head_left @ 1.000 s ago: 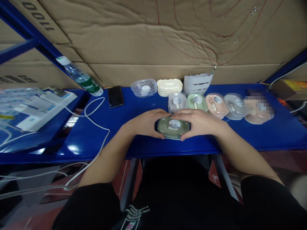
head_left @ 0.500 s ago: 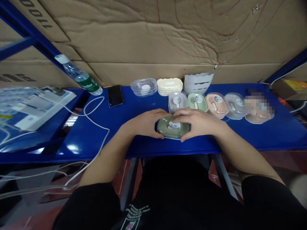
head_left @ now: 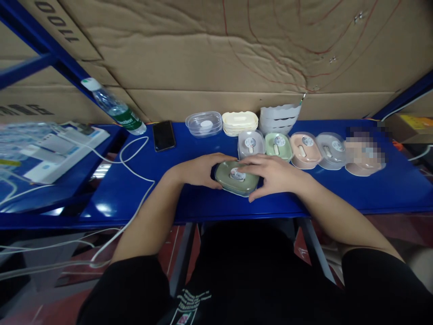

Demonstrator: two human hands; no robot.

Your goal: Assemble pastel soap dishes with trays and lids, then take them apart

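Observation:
A dark green soap box with a clear lid and a round label lies near the front edge of the table, slightly turned. Around its left end, my left hand grips it, with the thumb at the front and the fingers behind. My right hand curls over its right side, a fingertip on the lid by the label and the thumb low at the front corner. Just behind them stands a row of similar lidded boxes: greyish purple, light green, pink and grey.
Clear lids, cream scalloped trays and a white scalloped stack stand along the cardboard wall. To the left are a phone, a water bottle, a white cable and a power strip.
The green soap box has shifted a little left and turned, its right end now nearer me. Both hands moved left with it, and my right thumb has slid toward the front corner.

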